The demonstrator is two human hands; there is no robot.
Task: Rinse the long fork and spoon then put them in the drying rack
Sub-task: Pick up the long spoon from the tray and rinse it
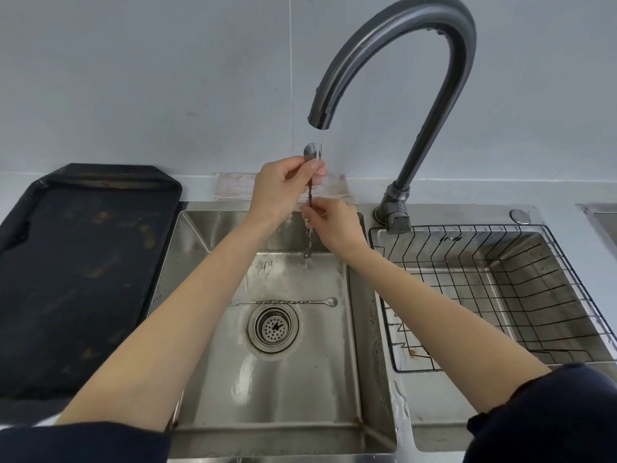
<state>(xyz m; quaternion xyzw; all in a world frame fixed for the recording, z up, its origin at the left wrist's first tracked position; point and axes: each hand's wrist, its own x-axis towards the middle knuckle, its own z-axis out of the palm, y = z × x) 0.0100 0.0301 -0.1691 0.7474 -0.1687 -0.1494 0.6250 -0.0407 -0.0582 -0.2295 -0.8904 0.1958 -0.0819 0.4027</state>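
Observation:
A long metal spoon (310, 151) with a twisted handle stands upright under the running water of the tap (394, 38). My left hand (283, 185) pinches it just below the bowl. My right hand (330, 222) grips the handle lower down. A second long twisted utensil (283, 301) lies flat on the floor of the left sink basin (207, 379), just above the drain (273, 326); its round end points right and its left end is partly hidden by my left forearm. The black wire drying rack (484, 295) sits in the right basin, with nothing in it.
A black tray (76, 269) lies on the counter left of the sink. A folded cloth (233, 187) rests against the wall behind the basin. The tap base (394, 215) stands between the two basins. Water wets the rim at the front.

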